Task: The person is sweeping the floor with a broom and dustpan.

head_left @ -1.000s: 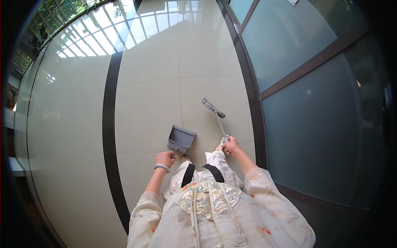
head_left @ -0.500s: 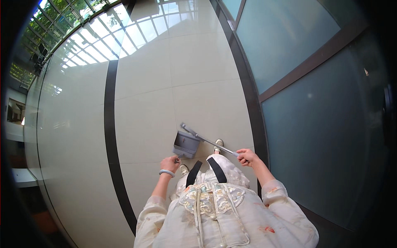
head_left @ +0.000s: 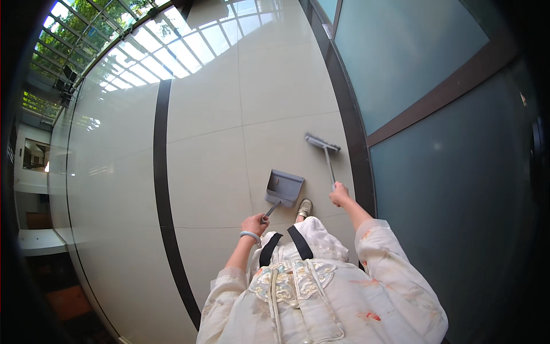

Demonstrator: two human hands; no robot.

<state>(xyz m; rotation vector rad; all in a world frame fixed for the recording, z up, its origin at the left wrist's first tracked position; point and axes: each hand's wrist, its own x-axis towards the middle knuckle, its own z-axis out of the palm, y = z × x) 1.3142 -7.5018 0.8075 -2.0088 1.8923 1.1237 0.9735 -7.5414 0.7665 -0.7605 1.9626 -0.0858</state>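
Observation:
My left hand (head_left: 254, 225), with a pale bracelet at the wrist, is closed round the handle of a grey dustpan (head_left: 286, 184). The pan lies in front of my feet with a small reddish-brown bit in it. My right hand (head_left: 340, 194) grips the pole of a grey broom (head_left: 322, 143). The broom's head is out ahead and to the right of the dustpan, apart from it, close to the dark floor strip. Its bristles are slightly blurred.
Glossy pale floor tiles (head_left: 212, 114) stretch ahead, crossed by a dark strip (head_left: 161, 149) on the left. Frosted glass panels (head_left: 435, 189) in brown frames stand along the right. One shoe (head_left: 305, 208) shows beside the dustpan. A white ledge (head_left: 41, 242) is at the far left.
The broom has swung from over the dustpan out to the far right. My left hand and the dustpan have shifted right. My left shoe has gone out of sight.

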